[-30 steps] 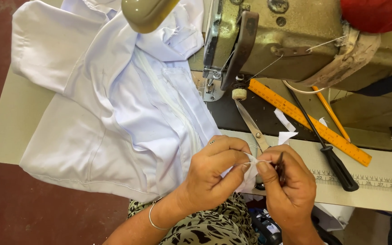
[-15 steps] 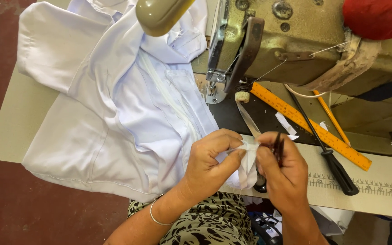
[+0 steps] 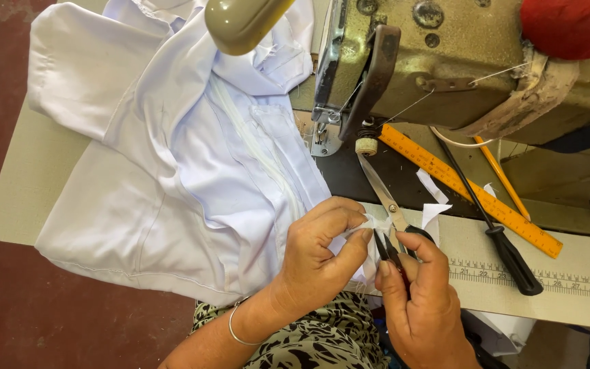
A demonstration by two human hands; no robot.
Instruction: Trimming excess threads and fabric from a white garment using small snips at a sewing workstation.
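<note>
- Head view: left hand (image 3: 319,256) pinches a small white fabric piece (image 3: 371,225) at the table's (image 3: 22,178) near edge.
- Right hand (image 3: 421,301) grips a small black snipper (image 3: 385,247) touching it.
- White garment (image 3: 172,157) lies beside; scissors (image 3: 385,195) rest behind.

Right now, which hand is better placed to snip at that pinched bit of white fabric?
Right, probably. The right hand holds a small black tool with its tip at the fabric, while the left hand pinches the white fabric taut. The large scissors lie untouched on the table.

Bright daylight, soft shadows, sharp focus throughout
</note>
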